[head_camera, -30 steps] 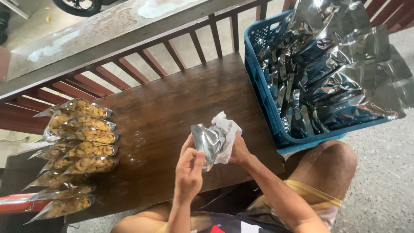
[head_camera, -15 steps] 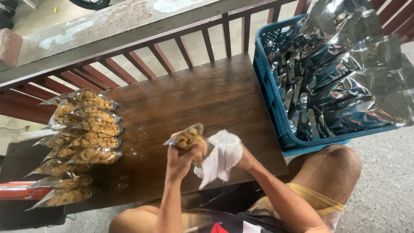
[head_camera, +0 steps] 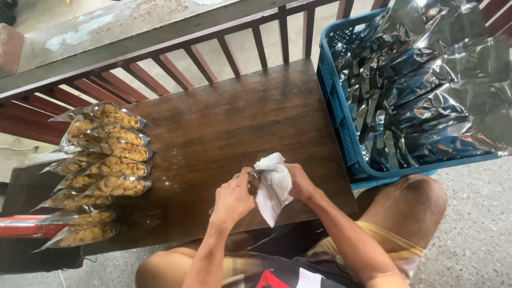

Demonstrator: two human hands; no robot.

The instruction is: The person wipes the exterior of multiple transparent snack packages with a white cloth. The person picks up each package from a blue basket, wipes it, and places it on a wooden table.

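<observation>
Left hand (head_camera: 233,198) closed around a small pouch (head_camera: 254,181), mostly hidden. Right hand (head_camera: 300,181) gripping a white cloth (head_camera: 272,186) pressed against that pouch, above the near edge of the wooden worktop (head_camera: 234,122). Filled snack bags (head_camera: 98,165) stacked at left; blue crate (head_camera: 341,133) of silver pouches at right.
</observation>
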